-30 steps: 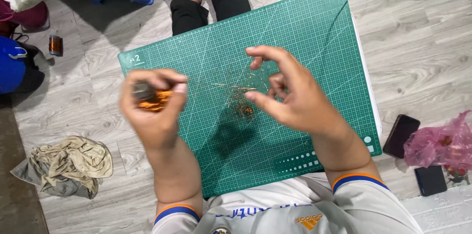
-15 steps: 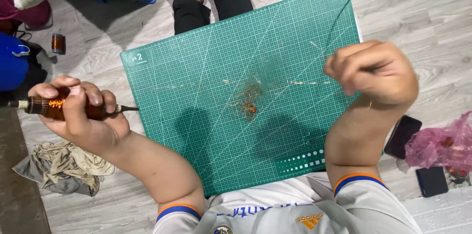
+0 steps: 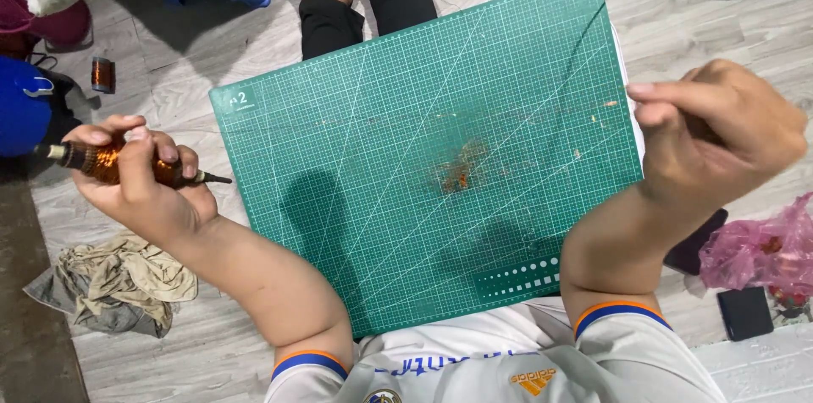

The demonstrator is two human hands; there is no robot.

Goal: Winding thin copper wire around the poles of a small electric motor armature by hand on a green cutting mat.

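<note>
A stiff, light soldering iron (image 3: 127,164) is gripped mid-handle by the left hand (image 3: 140,183); the right hand (image 3: 720,136) is clenched, contents hidden

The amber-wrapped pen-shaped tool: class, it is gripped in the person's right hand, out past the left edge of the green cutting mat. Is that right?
Not quite. The head view shows the amber-wrapped pen-shaped tool gripped in the person's left hand, not the right. It is indeed out past the left edge of the green cutting mat. The right hand is raised in a loose fist at the mat's right side.
</note>
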